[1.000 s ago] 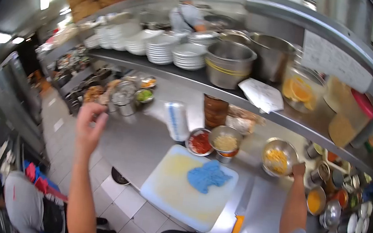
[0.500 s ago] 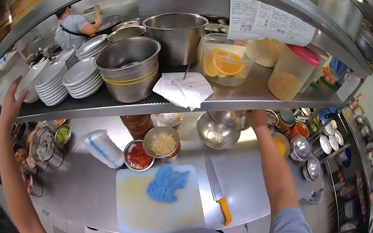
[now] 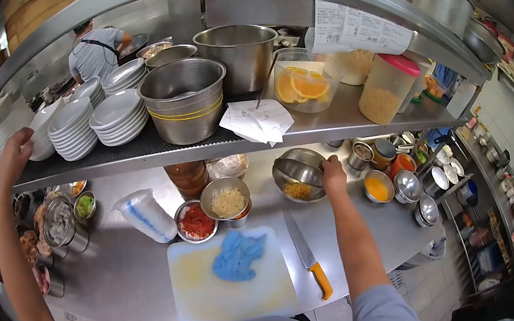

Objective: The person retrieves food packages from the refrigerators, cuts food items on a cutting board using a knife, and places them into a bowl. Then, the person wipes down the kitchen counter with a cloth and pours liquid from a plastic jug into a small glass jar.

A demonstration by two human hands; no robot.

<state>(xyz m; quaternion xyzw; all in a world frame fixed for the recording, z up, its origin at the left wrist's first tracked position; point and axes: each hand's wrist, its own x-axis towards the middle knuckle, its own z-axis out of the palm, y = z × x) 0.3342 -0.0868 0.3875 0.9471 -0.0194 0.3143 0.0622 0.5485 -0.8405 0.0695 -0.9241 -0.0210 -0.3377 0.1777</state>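
Observation:
My right hand (image 3: pixel 335 176) grips the rim of a metal bowl (image 3: pixel 302 172), tilted over a second metal bowl (image 3: pixel 278 185) on the counter. Yellow-orange shreds (image 3: pixel 297 190) lie in the lower bowl. My left hand (image 3: pixel 16 148) is raised at the shelf's left end, fingers curled, close to the white dishes (image 3: pixel 44 132); anything in its fingers is hidden. A knife (image 3: pixel 300 241) with an orange handle rests beside the cutting board (image 3: pixel 193 301). On the board lies a crumpled blue cloth or glove (image 3: pixel 236 258).
Behind the board stand a bowl of chopped pale pieces (image 3: pixel 227 202), a bowl of red pieces (image 3: pixel 197 223) and a plastic-wrapped roll (image 3: pixel 147 214). The shelf (image 3: pixel 233 147) crosses overhead with pots and plate stacks. Another person (image 3: pixel 96 51) stands at the back left.
My right hand has brought the tilted bowl nearer over the lower bowl, where yellow-orange shreds now show. My left hand's fingers have curled in from stretched out. The view has shifted slightly.

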